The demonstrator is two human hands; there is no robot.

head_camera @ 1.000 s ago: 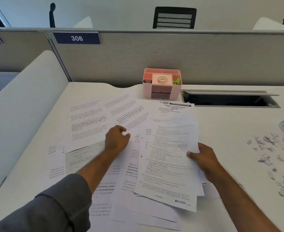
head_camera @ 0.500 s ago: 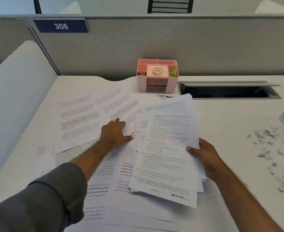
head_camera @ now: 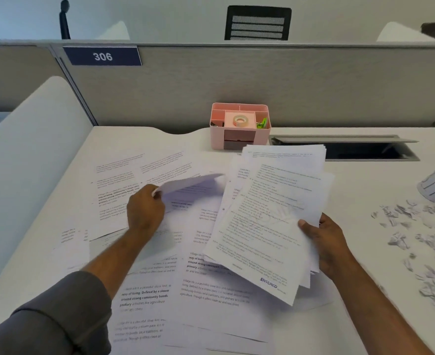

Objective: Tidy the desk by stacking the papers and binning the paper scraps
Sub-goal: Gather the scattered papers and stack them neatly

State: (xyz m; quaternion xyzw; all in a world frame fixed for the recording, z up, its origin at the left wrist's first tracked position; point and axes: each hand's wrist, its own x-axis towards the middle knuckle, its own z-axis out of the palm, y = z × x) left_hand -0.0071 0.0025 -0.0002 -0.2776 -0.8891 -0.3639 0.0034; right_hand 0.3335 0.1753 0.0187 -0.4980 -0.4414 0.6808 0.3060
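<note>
- My right hand (head_camera: 325, 248) grips the gathered stack (head_camera: 270, 219) by its edge, raised off the table (head_camera: 352, 190) to receive more.
- My left hand (head_camera: 144, 211) pinches one sheet (head_camera: 190, 184) by its corner, peeling it up.
- Loose papers (head_camera: 185, 290) cover the table; scraps (head_camera: 416, 239) lie right, unbinned.

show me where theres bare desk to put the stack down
Bare desk lies between the stack in the right hand and the scraps, below the cable slot. The left half is crowded with loose sheets.
</note>
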